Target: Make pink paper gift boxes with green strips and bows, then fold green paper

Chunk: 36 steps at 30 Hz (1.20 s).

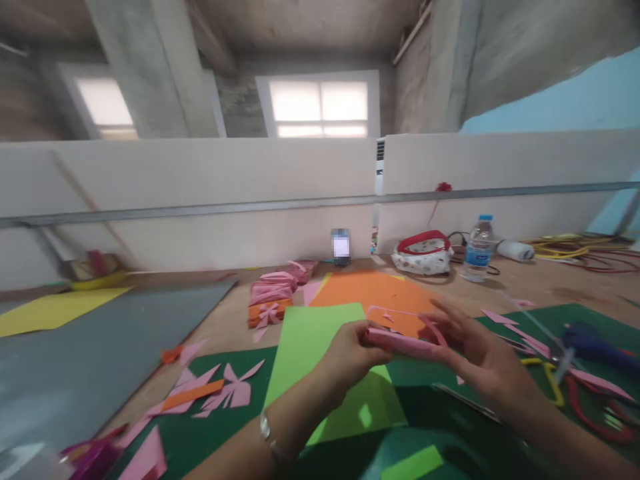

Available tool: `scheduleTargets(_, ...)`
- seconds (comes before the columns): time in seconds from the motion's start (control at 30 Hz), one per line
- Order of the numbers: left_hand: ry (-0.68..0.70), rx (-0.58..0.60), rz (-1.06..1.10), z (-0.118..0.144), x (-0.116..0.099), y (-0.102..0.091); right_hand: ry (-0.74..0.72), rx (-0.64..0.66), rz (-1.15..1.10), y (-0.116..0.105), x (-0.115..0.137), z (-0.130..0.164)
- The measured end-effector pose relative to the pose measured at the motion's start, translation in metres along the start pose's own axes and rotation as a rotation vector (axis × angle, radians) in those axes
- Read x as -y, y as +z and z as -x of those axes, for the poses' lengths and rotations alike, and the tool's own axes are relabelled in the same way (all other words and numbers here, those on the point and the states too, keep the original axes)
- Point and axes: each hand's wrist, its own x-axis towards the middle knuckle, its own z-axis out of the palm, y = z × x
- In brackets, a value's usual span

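A: What are the hands doing?

B: The left hand (pixel 350 353) is pinching one end of a pink strip (pixel 403 343), fingers pressed together on it. The right hand (pixel 480 357) is gripping the other end, thumb and fingers closing on the paper (its outer fingers are spreading loosely).

A: Where is the strip sitting?

B: It is hanging level between the two hands, above the green mat (pixel 200 437), with the lime sheet (pixel 320 360) lying just below at six o'clock and the orange sheet (pixel 375 293) at twelve o'clock.

A: What is lying around them?

B: Pink scraps (pixel 230 393) are resting on the mat at nine o'clock of the hands. Folded pink pieces (pixel 273 290) are stacking up at eleven o'clock. A bottle (pixel 479 248) is standing at one o'clock, just beside a white pouch (pixel 423 257). Scissors (pixel 590 407) are lying at three o'clock, too blurred to tell more.
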Motion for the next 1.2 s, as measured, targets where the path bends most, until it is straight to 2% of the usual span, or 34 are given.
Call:
scheduleTargets(0.1,0.009,0.036,-0.113,0.007,-0.007,-0.01,0.147,0.137,-0.142,0.006,0.007,-0.004)
scheduleTargets(0.2,0.036,0.026,-0.139,0.018,-0.009,-0.017,0.199,0.28,-0.054,0.015,0.026,-0.01)
scheduleTargets(0.33,0.048,0.007,-0.094,0.033,-0.002,-0.033,0.015,0.258,0.176,0.031,0.045,-0.024)
scheduleTargets(0.43,0.049,-0.059,-0.115,0.047,0.001,-0.052,-0.083,0.372,0.206,0.048,0.05,-0.041)
scheduleTargets(0.53,0.047,-0.183,-0.194,0.064,0.002,-0.071,-0.113,0.554,0.166,0.076,0.056,-0.061)
scheduleTargets(0.63,0.072,-0.268,-0.259,0.08,0.003,-0.085,-0.167,0.719,0.145,0.115,0.069,-0.08)
scheduleTargets(0.77,0.099,-0.356,-0.337,0.092,0.011,-0.101,-0.25,0.868,0.142,0.162,0.09,-0.094)
scheduleTargets(0.87,0.093,-0.41,-0.357,0.096,0.02,-0.113,-0.302,0.899,0.156,0.184,0.098,-0.1)
scheduleTargets(0.97,0.096,-0.433,-0.323,0.095,0.026,-0.122,-0.323,0.873,0.165,0.198,0.1,-0.104)
scheduleTargets(1.2,0.066,-0.495,-0.218,0.093,0.025,-0.136,-0.319,0.884,0.159,0.211,0.105,-0.117)
